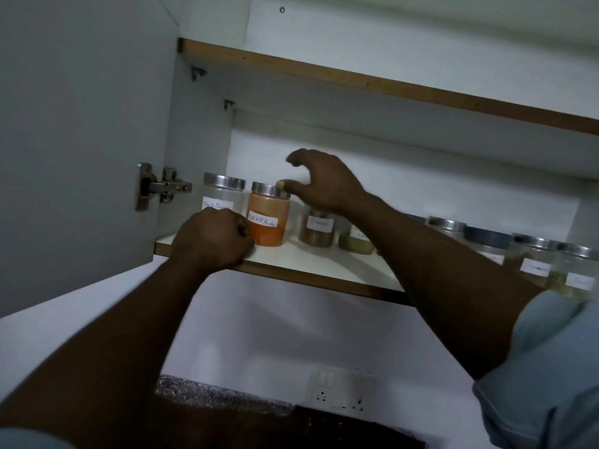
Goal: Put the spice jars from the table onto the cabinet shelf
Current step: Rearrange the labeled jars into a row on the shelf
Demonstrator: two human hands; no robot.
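Note:
On the lower cabinet shelf point(311, 259) stands a row of labelled spice jars with metal lids. A clear jar point(223, 194) is at the far left. Beside it is an orange chilli powder jar point(268, 218), then a brown spice jar point(317, 230) and a greenish one point(356, 243). My right hand point(324, 183) hovers with fingers spread above the brown jar, its thumb touching the orange jar's lid. My left hand point(212, 239) is closed in a fist, resting on the shelf's front edge just left of the orange jar and holding nothing that shows.
Several more jars point(538, 254) line the shelf at the right, partly behind my right forearm. The cabinet door point(81, 140) stands open at the left on its hinge point(162, 187). An upper shelf point(372, 82) runs above. Below are a wall socket point(340, 392) and a dark countertop point(227, 396).

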